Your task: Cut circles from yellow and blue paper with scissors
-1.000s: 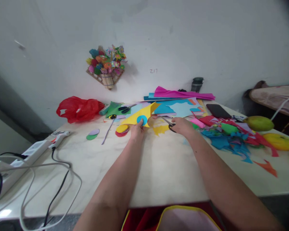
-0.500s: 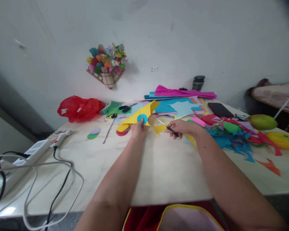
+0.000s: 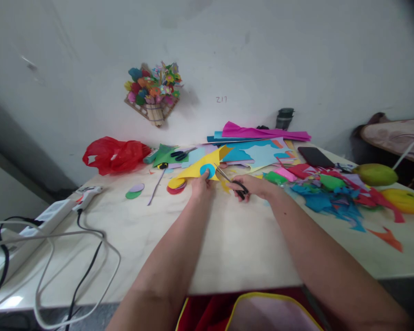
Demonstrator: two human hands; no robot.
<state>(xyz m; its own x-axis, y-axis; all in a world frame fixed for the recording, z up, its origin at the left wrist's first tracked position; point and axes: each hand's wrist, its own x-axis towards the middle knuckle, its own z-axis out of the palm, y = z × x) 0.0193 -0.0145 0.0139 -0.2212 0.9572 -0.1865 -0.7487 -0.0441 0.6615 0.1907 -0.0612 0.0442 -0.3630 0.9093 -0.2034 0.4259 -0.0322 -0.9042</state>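
My left hand (image 3: pixel 202 182) pinches a sheet of yellow paper (image 3: pixel 195 168), its thumb pressing a blue paper circle (image 3: pixel 207 171) flat against it. My right hand (image 3: pixel 245 185) is closed round the black handles of a pair of scissors (image 3: pixel 240 187). The blades point up and left, at the right edge of the yellow paper beside the blue circle. Left of my left hand, yellow paper circles (image 3: pixel 176 183) lie on top of red ones (image 3: pixel 176 190) on the table.
Paper scraps (image 3: pixel 334 197) pile up at the right, near two mango-like fruits (image 3: pixel 375 174) and a phone (image 3: pixel 315 157). A second pair of scissors (image 3: pixel 181 155), a red plastic bag (image 3: pixel 115 155) and stacked paper sheets (image 3: pixel 262 151) sit along the back. Cables and a power strip (image 3: pixel 48 217) occupy the left.
My right hand has shifted left and turned, bringing the scissors closer to the blue circle. My left hand has moved slightly right with the yellow paper and the circle.
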